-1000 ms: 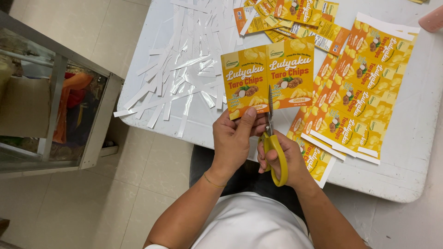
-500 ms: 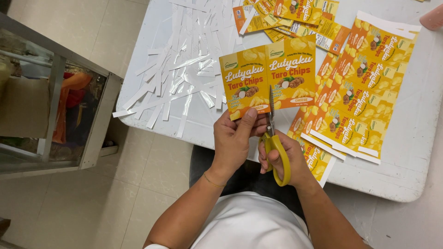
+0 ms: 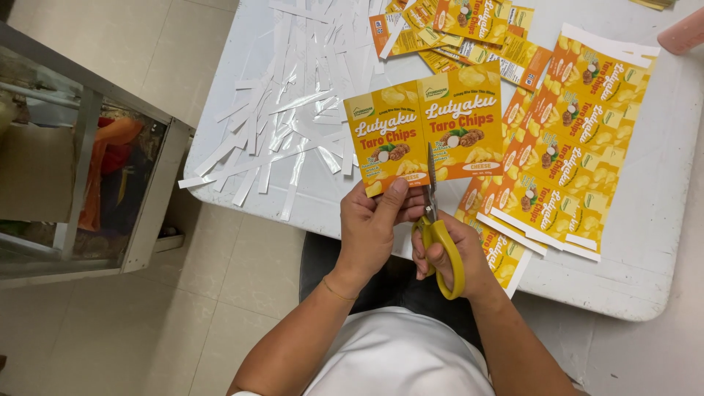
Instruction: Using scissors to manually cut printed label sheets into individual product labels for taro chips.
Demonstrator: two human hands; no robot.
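The left hand (image 3: 375, 227) pinches the lower edge of a yellow-orange sheet (image 3: 422, 136) of two joined labels, thumb on its front, while the right hand (image 3: 451, 253) grips yellow-handled scissors (image 3: 434, 220) whose blades point to 12 o'clock into the seam between the labels. On the white table (image 3: 645, 271), white strips (image 3: 293, 95) lie at 10 o'clock from the sheet, cut labels (image 3: 469, 29) at 12 o'clock, uncut label sheets (image 3: 579, 132) at 3 o'clock.

pink object (image 3: 683, 34) cut by edge, scissor blades (image 3: 430, 180) partly hidden
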